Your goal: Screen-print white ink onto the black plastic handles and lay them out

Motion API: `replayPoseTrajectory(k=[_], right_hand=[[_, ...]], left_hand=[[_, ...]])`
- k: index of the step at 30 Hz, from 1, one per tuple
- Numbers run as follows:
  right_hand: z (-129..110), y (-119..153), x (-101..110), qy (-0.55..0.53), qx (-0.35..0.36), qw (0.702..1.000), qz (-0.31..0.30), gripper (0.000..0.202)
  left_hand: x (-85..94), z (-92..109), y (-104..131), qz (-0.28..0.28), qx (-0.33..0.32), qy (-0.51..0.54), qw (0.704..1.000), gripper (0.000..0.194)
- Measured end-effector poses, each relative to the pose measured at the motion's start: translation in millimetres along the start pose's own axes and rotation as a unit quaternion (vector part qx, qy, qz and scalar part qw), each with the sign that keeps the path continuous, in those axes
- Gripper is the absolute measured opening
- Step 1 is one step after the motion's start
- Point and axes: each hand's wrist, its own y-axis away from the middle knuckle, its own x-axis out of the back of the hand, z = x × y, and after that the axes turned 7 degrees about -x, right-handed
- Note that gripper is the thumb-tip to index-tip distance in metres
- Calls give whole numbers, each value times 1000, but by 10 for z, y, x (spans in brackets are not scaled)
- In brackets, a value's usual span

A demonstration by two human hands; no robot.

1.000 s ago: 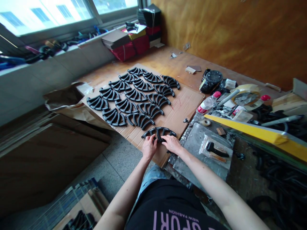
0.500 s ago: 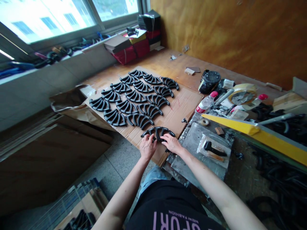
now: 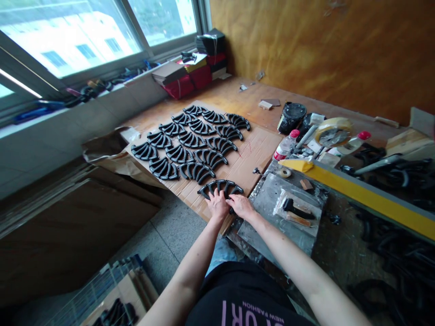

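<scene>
- One row of black curved parts (image 3: 221, 184) lies at the cardboard sheet's (image 3: 254, 147) near end; left hand (image 3: 218, 206) on it, right hand (image 3: 241, 206) just beside; from where I stand, I cannot tell either grip;
- red-capped bottle (image 3: 286, 145), black tub (image 3: 292, 114): contents unclear;
- brown paper bag (image 3: 113, 163): inside hidden.

I'm standing in what is looking like a small workshop. Black curved parts (image 3: 197, 171) are lying in fanned rows on a cardboard sheet (image 3: 251, 151), which is resting on a wooden surface (image 3: 244, 102). More dark pieces (image 3: 385, 235) are lying in a heap at the near right. A stained grey plate (image 3: 268, 192), a large tape roll (image 3: 332, 122) and a black tub (image 3: 292, 117) are sharing the cluttered right side with a yellow bar (image 3: 343, 180). Flat cardboard panels (image 3: 84, 226) are taking up the left, loose bits (image 3: 90, 90) are cluttering the windowsill (image 3: 13, 130), and bundled stacks (image 3: 180, 86) are filling the far corner.
</scene>
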Motion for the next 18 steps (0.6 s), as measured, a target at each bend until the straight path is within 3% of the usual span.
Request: replayPoseTrajectory(k=[6, 10, 14, 18], right_hand=[[7, 187, 131, -81, 64, 993, 52, 35], [35, 229, 203, -79, 19, 993, 82, 32], [-26, 45, 195, -1, -19, 1000, 23, 30], [-213, -193, 182, 51, -71, 996, -22, 39]], left_hand=[[204, -44, 127, 9, 21, 29, 999, 42], [403, -185, 13, 68, 15, 29, 997, 51], [642, -208, -540, 110, -19, 4, 994, 53], [792, 134, -1326, 110, -108, 0, 988, 51]])
